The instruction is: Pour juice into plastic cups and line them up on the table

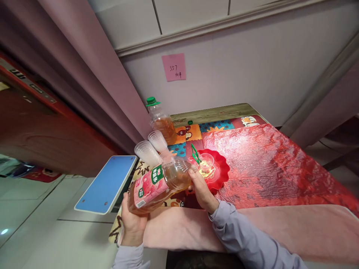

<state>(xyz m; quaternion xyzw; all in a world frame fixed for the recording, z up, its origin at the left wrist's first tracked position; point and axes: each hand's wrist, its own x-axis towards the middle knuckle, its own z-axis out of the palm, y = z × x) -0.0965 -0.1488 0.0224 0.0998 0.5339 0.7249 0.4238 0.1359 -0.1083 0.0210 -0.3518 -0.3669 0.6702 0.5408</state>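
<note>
A large juice bottle with a pink label (150, 185) is tilted over the red scalloped plate, its neck toward the right. My left hand (133, 220) is wrapped round the bottle's base. Near the neck, my right hand (202, 189) grips the bottle, fingers partly hidden behind it. On the red plate (223, 170) stands a clear cup (208, 161), with green tongs (195, 154) leaning beside it. The bottle's mouth is hard to make out. Two stacks of clear plastic cups (146, 151) lie just behind the bottle.
A second juice bottle with a green cap (165, 129) stands at the table's back left. A small green cap (190, 122) lies near the wall. Red shiny cloth (260, 160) covers the right side, pink cloth (179, 228) the front edge. A blue stool (108, 183) is at left.
</note>
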